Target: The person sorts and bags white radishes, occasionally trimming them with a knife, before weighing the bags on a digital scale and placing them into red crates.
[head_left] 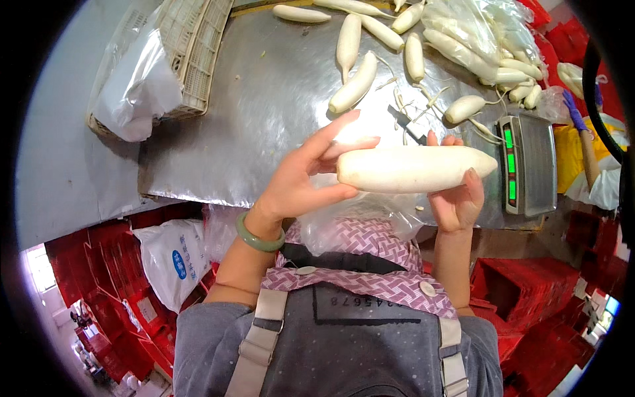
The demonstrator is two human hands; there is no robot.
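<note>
A large white daikon radish (410,169) lies level across both hands, in front of my chest at the near edge of the metal table (225,145). My left hand (301,173), with a green bangle at the wrist, has its thumb and fingers at the blunt left end. Around the tapered right end, my right hand (458,198) curls with its thumb in front and fingertips behind. Beyond lie several more radishes, among them a curved one (354,83). Cut root tails (430,99) are scattered near a small dark and white object (411,127) that I cannot make out.
A digital scale (534,162) stands right of my hands. A clear bag of radishes (466,36) lies at the far right. A plastic crate (195,56) draped with sheeting stands at left. Red crates (522,288) are stacked below. Another person's purple-gloved hand (574,109) shows at right.
</note>
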